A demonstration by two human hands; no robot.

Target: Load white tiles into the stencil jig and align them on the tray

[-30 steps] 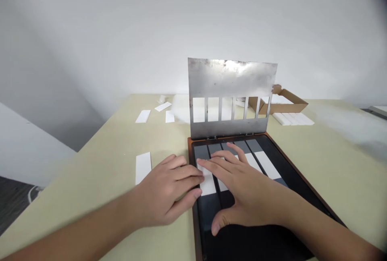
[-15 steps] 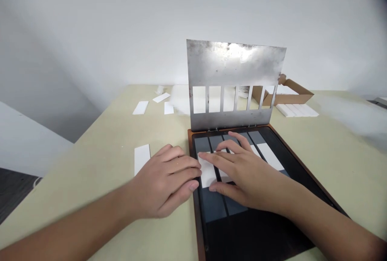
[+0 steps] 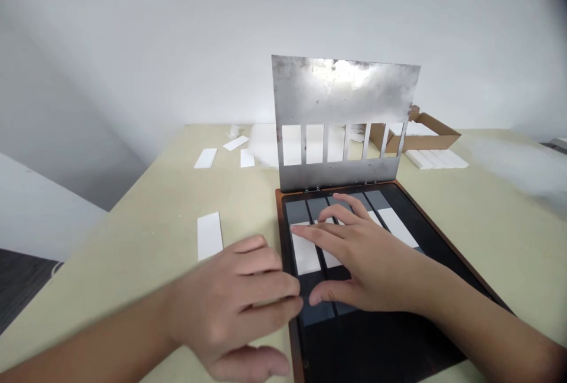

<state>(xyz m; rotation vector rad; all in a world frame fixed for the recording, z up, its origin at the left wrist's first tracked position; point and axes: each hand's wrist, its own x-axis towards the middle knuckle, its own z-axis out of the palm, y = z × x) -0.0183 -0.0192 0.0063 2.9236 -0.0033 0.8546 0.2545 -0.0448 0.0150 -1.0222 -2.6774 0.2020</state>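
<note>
Hands: the left hand (image 3: pixel 230 306) hangs low and blurred beside the tray, fingers half curled and holding nothing visible. The right hand (image 3: pixel 358 259) lies spread and flat, its index fingertip (image 3: pixel 297 228) on the nearest of three white strips (image 3: pixel 305 255), fingers pressing down rather than gripping, thumb out on the dark panel.

The strips lie flat and lengthwise on a black-and-grey panel (image 3: pixel 345 336), set in a tray with a brown wooden frame (image 3: pixel 290 324). One strip is under the fingers, a second is partly covered by the right hand, and a third (image 3: pixel 397 227) is free at the right. Each looks matt, plain white and clean-edged.

They seem light, thin and stiff, possibly brittle if bent. Lying flush, they would likely need taking by the long edges, or sliding first.

A steel stencil plate (image 3: pixel 345 93) with a row of narrow slots stands upright, hinged at the tray's far edge. On the pale surface (image 3: pixel 133 253), a loose white strip (image 3: pixel 209 236) lies left of the tray. Three more (image 3: pixel 235 143) lie farther back, and a stack of strips (image 3: pixel 436 159) lies before a cardboard box (image 3: pixel 416 138).
</note>
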